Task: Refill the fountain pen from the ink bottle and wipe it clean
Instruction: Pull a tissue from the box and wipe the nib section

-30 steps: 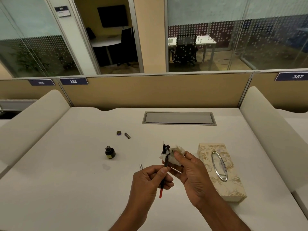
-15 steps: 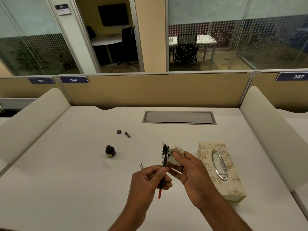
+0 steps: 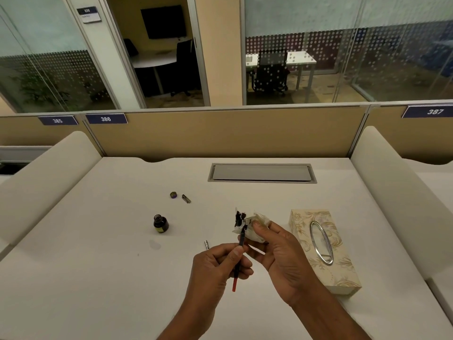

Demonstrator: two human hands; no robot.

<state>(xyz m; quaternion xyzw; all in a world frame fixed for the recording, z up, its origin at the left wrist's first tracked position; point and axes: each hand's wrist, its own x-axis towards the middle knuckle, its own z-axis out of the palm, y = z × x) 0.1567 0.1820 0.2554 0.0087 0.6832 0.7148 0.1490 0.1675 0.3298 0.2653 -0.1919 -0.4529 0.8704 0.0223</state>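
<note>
My left hand [image 3: 215, 266] grips a thin fountain pen part [image 3: 237, 273] with a black front and a red rear end, tilted nib-up. Its tip touches a crumpled white tissue [image 3: 252, 228] stained with black ink, which my right hand [image 3: 277, 253] pinches between thumb and fingers. The small dark ink bottle [image 3: 160, 223] stands uncapped on the desk, to the left of my hands. Its cap [image 3: 173, 195] lies farther back, next to a small dark pen piece [image 3: 186, 199]. A silver pen piece [image 3: 206, 244] lies on the desk just left of my left hand.
A patterned tissue box [image 3: 343, 263] with an oval opening sits right of my right hand. A faint smudge [image 3: 155, 244] marks the white desk [image 3: 98, 278] below the bottle. A grey cable flap [image 3: 261, 173] lies at the back. Padded dividers flank both sides.
The hands stay almost in place; the pen's tip has shifted slightly against the stained tissue. Nothing else on the desk has moved.
</note>
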